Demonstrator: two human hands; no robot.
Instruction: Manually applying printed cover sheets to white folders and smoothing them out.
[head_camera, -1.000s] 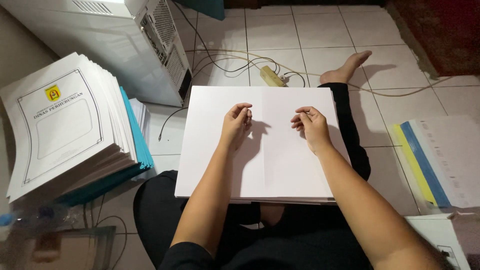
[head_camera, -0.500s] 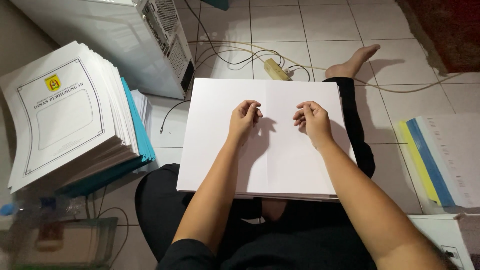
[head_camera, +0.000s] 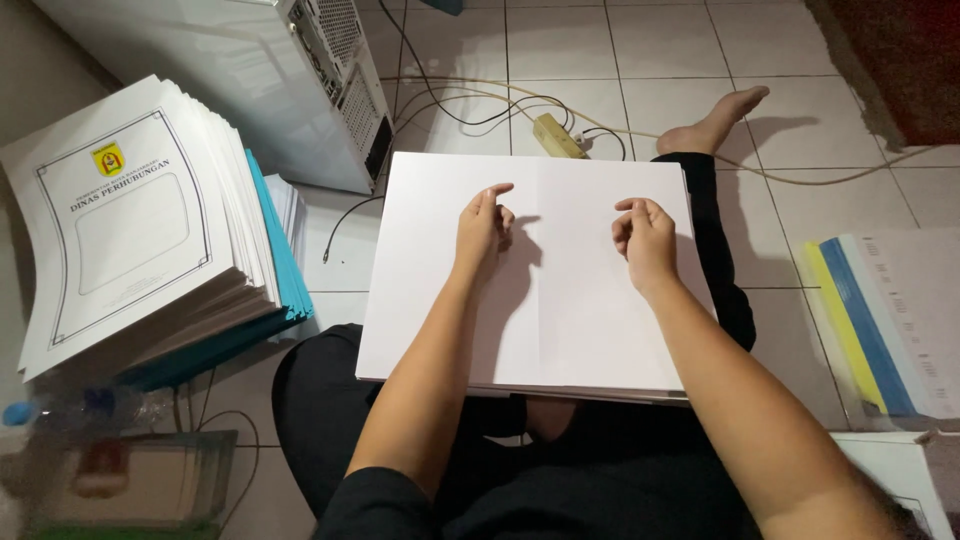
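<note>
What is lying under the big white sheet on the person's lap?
Under the white sheet, edges of more sheets show at its near side, resting on black-clothed legs. How many sheets cannot be seen; it covers them.

Both bare forearms reach forward from the lower edge of the view over the white sheet (head_camera: 540, 270), the landmark here, which lies across the person's lap. The left hand (head_camera: 482, 232) rests on the sheet left of its middle fold, fingers loosely curled and the forefinger stretched toward the far edge. The right hand (head_camera: 645, 240) rests on the sheet right of the fold, well apart from the left, curled into a loose fist with knuckles up, holding nothing.
</note>
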